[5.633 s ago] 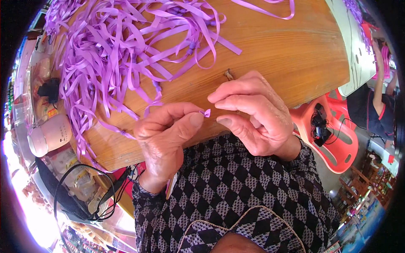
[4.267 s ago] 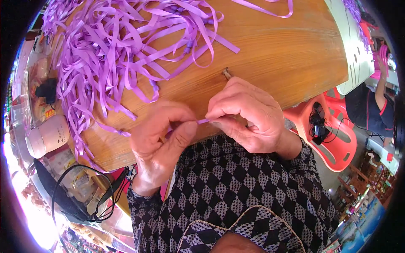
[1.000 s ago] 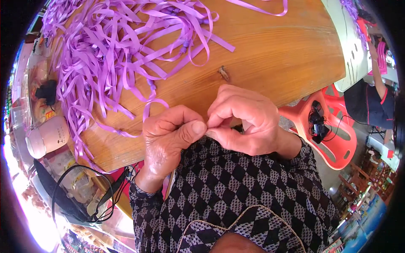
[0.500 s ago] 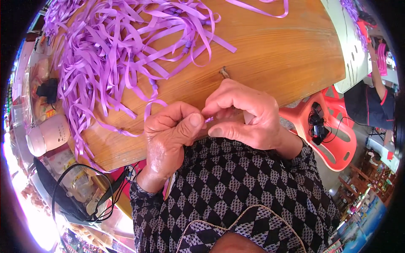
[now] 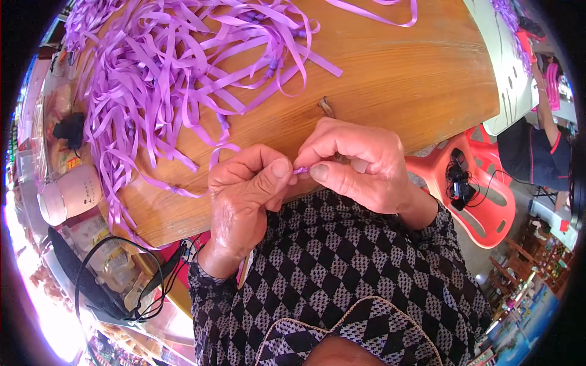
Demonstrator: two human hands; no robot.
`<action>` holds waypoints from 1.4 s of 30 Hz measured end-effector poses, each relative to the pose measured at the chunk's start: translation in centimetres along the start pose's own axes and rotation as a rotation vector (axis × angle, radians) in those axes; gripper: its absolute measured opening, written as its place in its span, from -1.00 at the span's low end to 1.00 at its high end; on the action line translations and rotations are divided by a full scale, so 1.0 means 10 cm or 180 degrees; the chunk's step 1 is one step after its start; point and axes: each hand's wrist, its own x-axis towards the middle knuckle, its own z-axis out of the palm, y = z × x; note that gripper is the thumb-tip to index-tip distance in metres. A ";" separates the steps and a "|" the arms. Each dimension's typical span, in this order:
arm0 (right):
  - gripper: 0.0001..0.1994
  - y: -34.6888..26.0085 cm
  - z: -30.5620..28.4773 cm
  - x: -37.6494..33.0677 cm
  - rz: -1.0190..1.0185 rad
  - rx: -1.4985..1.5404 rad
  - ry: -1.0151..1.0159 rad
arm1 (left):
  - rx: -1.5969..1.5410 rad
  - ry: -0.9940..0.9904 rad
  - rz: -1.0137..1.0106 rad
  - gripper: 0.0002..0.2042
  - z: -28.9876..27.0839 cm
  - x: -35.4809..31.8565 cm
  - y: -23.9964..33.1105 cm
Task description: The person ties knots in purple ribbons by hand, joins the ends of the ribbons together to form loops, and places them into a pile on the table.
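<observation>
Since the right hand (image 5: 363, 169) raised its thumb beside the purple ribbon end (image 5: 300, 171), both meet there: left hand (image 5: 247, 189) pinching it, right's hold I can't tell.

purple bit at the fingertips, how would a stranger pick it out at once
Find the wooden table, then its near edge, where the left hand and right hand are close together. The purple bit shows between their fingertips: tiny and held, unlike the long ribbons heaped on the table.
</observation>
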 end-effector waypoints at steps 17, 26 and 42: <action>-0.98 -0.11 0.05 -0.04 0.1312 0.1057 0.0101 | 0.0158 -0.0183 -0.0209 -0.80 -0.03 -0.05 0.00; -0.92 -0.09 0.05 -0.05 0.0639 0.0307 0.0319 | -0.0515 -0.0017 -0.0334 -0.80 -0.03 -0.04 0.00; -0.54 -0.06 0.37 0.08 0.0066 0.0855 -0.0311 | -0.1254 -0.0165 0.1022 -0.81 0.26 -0.15 0.36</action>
